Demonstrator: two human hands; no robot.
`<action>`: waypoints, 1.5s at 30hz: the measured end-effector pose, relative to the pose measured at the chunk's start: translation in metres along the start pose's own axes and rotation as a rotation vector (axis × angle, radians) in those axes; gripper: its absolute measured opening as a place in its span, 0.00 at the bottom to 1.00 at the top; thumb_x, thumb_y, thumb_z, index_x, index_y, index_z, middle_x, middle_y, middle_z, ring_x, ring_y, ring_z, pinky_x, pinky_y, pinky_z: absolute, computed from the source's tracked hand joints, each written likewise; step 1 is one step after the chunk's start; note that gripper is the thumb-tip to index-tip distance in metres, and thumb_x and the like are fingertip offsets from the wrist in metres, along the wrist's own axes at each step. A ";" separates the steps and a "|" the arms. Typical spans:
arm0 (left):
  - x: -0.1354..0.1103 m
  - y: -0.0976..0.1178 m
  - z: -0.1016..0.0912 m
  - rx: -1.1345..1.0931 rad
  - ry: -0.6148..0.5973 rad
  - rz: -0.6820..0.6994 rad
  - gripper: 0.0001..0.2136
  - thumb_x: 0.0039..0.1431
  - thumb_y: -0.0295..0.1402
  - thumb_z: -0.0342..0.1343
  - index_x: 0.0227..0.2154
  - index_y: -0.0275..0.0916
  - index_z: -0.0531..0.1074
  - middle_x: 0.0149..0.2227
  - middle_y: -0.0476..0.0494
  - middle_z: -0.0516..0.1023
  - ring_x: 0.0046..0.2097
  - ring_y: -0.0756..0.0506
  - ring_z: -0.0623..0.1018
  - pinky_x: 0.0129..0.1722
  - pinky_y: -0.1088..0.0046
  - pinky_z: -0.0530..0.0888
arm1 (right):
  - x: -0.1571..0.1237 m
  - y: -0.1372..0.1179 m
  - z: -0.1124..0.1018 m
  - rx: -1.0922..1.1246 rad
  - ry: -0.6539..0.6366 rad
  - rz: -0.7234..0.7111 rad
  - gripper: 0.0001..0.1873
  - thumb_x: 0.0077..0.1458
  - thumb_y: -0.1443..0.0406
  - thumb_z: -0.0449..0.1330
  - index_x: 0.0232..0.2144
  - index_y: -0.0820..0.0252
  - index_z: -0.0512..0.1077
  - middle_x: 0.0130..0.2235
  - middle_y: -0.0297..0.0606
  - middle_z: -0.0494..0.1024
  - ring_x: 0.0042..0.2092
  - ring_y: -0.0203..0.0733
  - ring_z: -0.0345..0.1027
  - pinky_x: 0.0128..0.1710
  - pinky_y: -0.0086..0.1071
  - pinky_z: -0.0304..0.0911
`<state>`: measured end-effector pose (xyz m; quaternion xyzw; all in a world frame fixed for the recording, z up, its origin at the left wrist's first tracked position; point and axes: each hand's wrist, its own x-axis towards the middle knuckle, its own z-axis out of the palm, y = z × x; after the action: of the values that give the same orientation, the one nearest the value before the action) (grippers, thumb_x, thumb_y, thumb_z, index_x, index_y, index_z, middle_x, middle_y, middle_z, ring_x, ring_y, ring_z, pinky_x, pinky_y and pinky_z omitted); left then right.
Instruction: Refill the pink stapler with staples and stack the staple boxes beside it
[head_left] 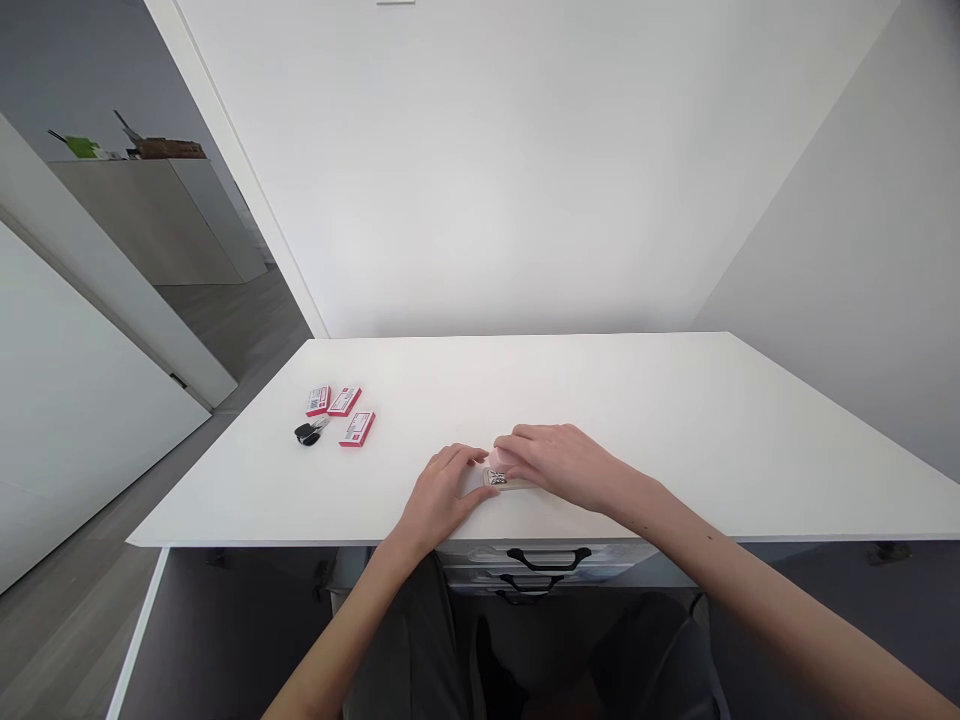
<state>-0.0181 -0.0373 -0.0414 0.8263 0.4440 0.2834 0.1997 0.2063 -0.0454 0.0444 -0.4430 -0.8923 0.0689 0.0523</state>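
Pale flat rectangular piece with a black-and-white pattern [497,478] lies near the front edge of a wide white counter [675,420], between a person's two bare hands. A tall white wall [487,170] runs along the counter's back edge, and a grey side wall [862,230] rises beyond the slanting right edge. The left edge slants too, with grey wood-look floor [247,330] beyond it. Both forearms cross the straight front edge. The broadest stretch of white surface reaches from the hands to the right edge; another band runs behind them to the wall.

Through an opening at far left, a pale cabinet [142,215] carries a green item and a brown one. Below the counter's front edge, just above the person's knees, sits a pale drawer unit with curved black handles [547,560]; its contents are hidden.

The right hand [559,462] reaches over the patterned piece, its grip closed on a small pale pink block [501,460]. The left hand [442,495] rests at the piece's left end, thumb and fingers parted around it; whether its grip presses on the piece, I cannot tell.

Well to the left of the hands are three small red-and-white boxes [358,429], contents unseen. Beside them lies a small black object with a shiny end [307,433].
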 end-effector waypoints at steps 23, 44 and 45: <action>-0.007 -0.003 0.002 -0.062 0.037 -0.060 0.16 0.62 0.40 0.64 0.50 0.44 0.71 0.47 0.44 0.79 0.50 0.40 0.78 0.52 0.58 0.75 | -0.019 0.010 0.024 0.092 0.085 0.077 0.21 0.70 0.57 0.54 0.62 0.51 0.63 0.58 0.43 0.73 0.37 0.43 0.76 0.37 0.38 0.68; -0.010 -0.043 -0.043 0.261 0.408 -0.177 0.10 0.65 0.37 0.52 0.47 0.43 0.73 0.51 0.39 0.75 0.57 0.36 0.73 0.59 0.53 0.70 | -0.040 0.033 0.084 0.479 0.348 0.341 0.14 0.65 0.53 0.57 0.47 0.52 0.72 0.40 0.34 0.76 0.30 0.39 0.68 0.35 0.36 0.67; -0.012 -0.051 -0.051 0.325 0.429 -0.164 0.10 0.65 0.37 0.52 0.46 0.43 0.73 0.52 0.38 0.74 0.59 0.35 0.71 0.61 0.51 0.68 | -0.040 0.033 0.084 0.477 0.350 0.341 0.14 0.65 0.53 0.57 0.47 0.52 0.72 0.40 0.34 0.76 0.30 0.39 0.68 0.35 0.36 0.67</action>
<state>-0.0879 -0.0167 -0.0357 0.7300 0.5811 0.3596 -0.0117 0.2433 -0.0639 -0.0455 -0.5664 -0.7415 0.2066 0.2944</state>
